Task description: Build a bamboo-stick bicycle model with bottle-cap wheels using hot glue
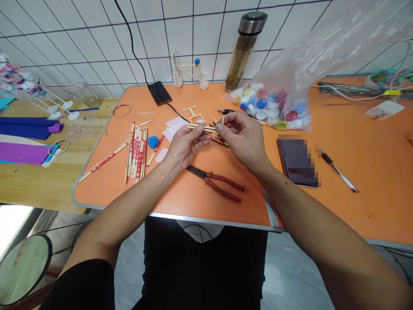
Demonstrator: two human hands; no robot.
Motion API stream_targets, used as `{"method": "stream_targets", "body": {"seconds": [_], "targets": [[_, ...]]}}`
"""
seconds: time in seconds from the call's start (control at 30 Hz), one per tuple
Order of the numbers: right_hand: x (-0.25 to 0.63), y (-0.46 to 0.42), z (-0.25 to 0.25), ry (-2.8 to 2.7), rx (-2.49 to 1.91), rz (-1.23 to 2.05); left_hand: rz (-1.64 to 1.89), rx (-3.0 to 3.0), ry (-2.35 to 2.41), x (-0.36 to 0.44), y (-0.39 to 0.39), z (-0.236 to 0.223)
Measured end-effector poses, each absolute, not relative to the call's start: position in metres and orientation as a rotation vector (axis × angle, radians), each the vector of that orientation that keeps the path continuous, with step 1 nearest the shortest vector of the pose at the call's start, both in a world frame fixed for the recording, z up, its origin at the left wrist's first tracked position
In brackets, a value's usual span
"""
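My left hand (187, 146) and my right hand (240, 140) meet above the orange table (97, 181), both pinching a bundle of thin wooden sticks (200, 127) held level. The fingers of my right hand hold its far end, with one short stick standing upright there. Just beyond my hands lies a small stick frame (193, 113). Red-handled pliers (219, 183) rest below my wrists. Black-handled snips (226, 111) lie partly hidden behind my right hand. Left of my left hand are wrapped chopsticks (137, 153) and a blue pompom (153, 142).
A stick-built bicycle model (189, 69) and a steel-capped bottle (245, 51) stand at the back, by a black phone (159, 92). A plastic bag of bottle caps (267, 103) sits right, near a blurred phone (297, 161) and a pen (338, 171). Craft foam sheets (24, 153) lie left.
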State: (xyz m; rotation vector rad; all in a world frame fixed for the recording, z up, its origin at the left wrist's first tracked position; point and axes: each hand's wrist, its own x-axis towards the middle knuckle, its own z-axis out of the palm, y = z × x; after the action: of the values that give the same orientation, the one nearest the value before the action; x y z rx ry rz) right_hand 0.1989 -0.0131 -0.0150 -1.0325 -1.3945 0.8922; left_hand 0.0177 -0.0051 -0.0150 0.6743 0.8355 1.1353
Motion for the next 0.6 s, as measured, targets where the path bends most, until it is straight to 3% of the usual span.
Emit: {"method": "stream_targets", "body": {"seconds": [0.6], "targets": [[0.1993,-0.0113,-0.0219,-1.375,-0.981,0.98,1.173,0.689,0.757,0.0143,-0.0029,-0.0172]]}}
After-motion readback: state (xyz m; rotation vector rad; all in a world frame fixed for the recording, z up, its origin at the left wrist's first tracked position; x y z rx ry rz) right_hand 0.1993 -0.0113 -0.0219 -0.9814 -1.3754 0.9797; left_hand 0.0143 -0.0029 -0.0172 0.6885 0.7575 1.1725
